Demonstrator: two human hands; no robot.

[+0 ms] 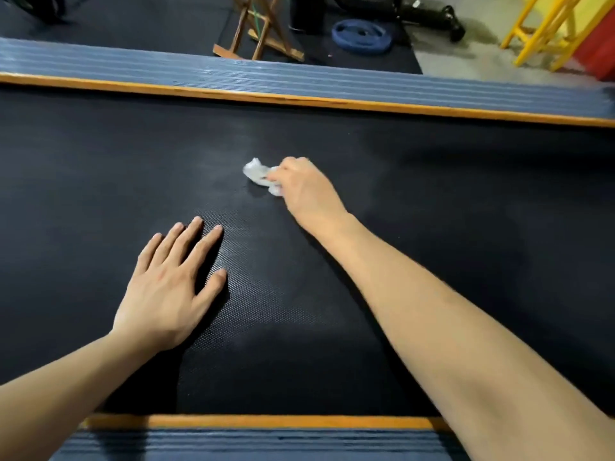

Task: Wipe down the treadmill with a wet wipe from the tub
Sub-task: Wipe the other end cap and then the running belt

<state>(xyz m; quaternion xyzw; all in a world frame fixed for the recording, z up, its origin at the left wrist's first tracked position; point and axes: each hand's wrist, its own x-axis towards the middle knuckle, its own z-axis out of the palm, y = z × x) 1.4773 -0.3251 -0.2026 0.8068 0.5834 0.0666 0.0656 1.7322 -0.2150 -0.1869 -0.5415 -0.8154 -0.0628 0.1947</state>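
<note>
Black dimpled belt (299, 327) fills the near view between ribbed grey rails with orange trim. Left hand (166, 291) lies flat with fingers spread, likely bracing the lean. Further out, right hand (304, 188) clutches a crumpled white wipe (258, 173), seemingly pressed to the belt mid-wipe. Beyond, a blue weight plate (361, 36) lies on the floor.

Treadmill belt (432, 201) open both sides of the hands; ribbed side rails (299, 79) bound it far and near. Flat left hand (169, 287) blocks near-left.
</note>
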